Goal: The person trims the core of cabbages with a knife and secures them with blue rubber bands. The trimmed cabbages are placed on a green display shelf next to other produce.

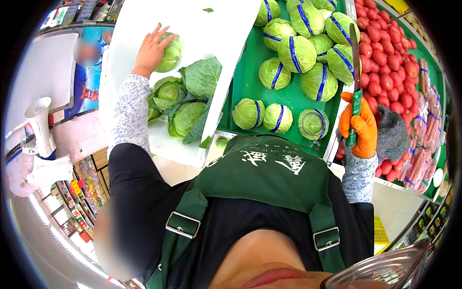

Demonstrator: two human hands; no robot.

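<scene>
My left hand (151, 52), bare and with a ring, rests with fingers spread on a trimmed cabbage (169, 54) on the white board (216, 21). Just below it on the board lie cabbages with loose outer leaves (187, 117) and a large cabbage leaf (204, 76). In an orange glove, my right hand (361, 126) grips a long knife (355, 68) by its green-wrapped handle, the blade pointing away from me beside the green crate's edge. Cabbages bound with blue tape (296, 54) fill part of the green crate (249, 81) between my hands.
Red tomatoes (386, 83) are piled at the right, with a grey cloth (393, 132) on them. Bagged produce with blue tape (422, 155) lies farther right. A white megaphone (39, 123) stands at the left, near shelves of packaged goods (77, 209).
</scene>
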